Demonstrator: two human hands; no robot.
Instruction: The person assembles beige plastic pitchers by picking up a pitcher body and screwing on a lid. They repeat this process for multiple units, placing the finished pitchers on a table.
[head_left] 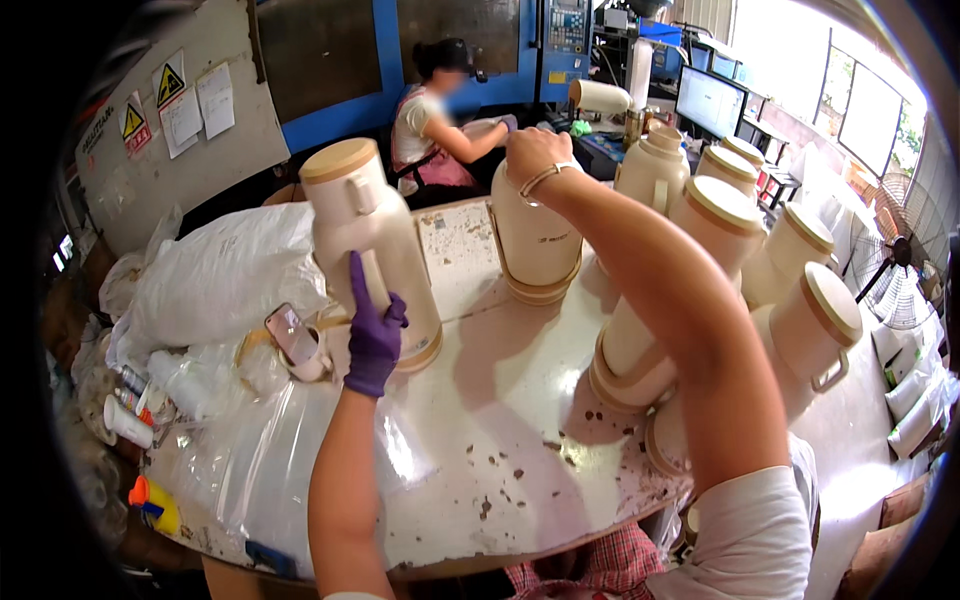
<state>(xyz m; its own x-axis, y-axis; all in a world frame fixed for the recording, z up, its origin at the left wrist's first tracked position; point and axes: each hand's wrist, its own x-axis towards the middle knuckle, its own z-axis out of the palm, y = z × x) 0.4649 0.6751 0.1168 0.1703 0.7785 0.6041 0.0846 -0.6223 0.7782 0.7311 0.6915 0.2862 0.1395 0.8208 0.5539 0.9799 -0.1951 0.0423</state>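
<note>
**Two flasks in hand, a batch standing by on the worn table**

Landmark = the round, chipped white table (500, 440).

Left hand (374, 335), in a purple glove, lies flat w/ fingers stretched up against the side of a tall cream plastic vacuum flask w/ tan lid (368, 250), which stands upright at the table's left-rear part. Hand is open, steadying, not wrapped round it.

Right hand (533, 155), bare w/ a thin bracelet, sits on top of a second cream plastic flask (535, 245) at the table's rear centre. Fingers are curled over the top; can't tell what's under the palm or how tight the grip is.

Progress, as a judgement: approx. seven more cream flasks w/ tan lids (720, 240) crowd the table's right edge, all lidded, some leaning on one another, so they look handled or queued; which, I can't tell. The two in hand seem the current pair.

Left of the table: white plastic bags (225, 275), a phone propped in a cup (295, 340), small bottles. Beyond the table's far side, another person (430, 120) sits at a blue machine.
</note>
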